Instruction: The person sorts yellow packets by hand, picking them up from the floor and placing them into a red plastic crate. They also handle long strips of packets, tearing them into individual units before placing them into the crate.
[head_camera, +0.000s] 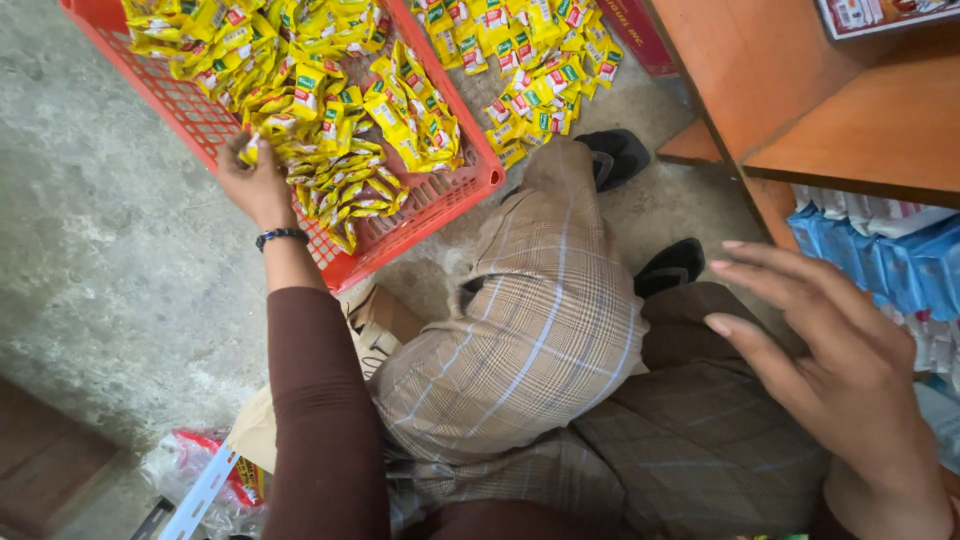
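Note:
My left hand (255, 180) reaches into a red plastic crate (440, 205) and closes on yellow sachets (330, 150) from the heap inside; a dark beaded bracelet (280, 236) sits on the wrist and a brown sleeve covers the arm. My right hand (835, 370) hovers open with fingers spread, holding nothing, over my knee near the shelf at the right. More yellow sachets (535, 70) lie in a loose pile on the floor beyond the crate.
I sit low on a concrete floor (110, 250) in plaid trousers (540, 330) and black sandals (620, 155). An orange wooden shelf (840, 130) stands at the right with blue packets (880, 260) under it. Cardboard (375, 320) and plastic wrapping (195, 470) lie by my left leg.

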